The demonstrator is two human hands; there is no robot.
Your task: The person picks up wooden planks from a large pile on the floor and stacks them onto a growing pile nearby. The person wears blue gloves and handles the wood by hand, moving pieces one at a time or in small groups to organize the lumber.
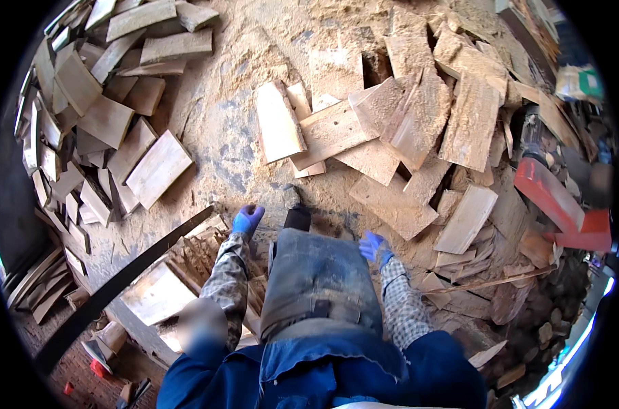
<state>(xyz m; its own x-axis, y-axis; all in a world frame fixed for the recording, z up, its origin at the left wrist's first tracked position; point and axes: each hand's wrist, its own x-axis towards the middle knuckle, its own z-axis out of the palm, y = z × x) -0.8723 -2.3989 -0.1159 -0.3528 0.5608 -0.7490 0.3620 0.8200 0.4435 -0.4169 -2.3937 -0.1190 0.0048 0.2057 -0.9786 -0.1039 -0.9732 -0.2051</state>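
Note:
My left hand [248, 218], in a blue-purple glove, is held in front of me left of my knees, its fingers curled in with nothing seen in them. A long dark flat strip [122, 290] runs slantwise up to a point left of this hand. On the other side of my lap, my right hand [373, 246], gloved alike, has its fingers stretched out and partly spread. It touches no board that I can make out. Nearest to it lie sawdust-covered wooden boards [395, 208]. A pale short board [279, 123] lies ahead, between the two hands.
A heap of cut boards [105, 119] fills the far left. More boards [473, 123] are stacked loosely at the right, near a red angular object [562, 204]. Sawdust [228, 75] covers much of the floor. Wood pieces [156, 293] lie beside my left forearm.

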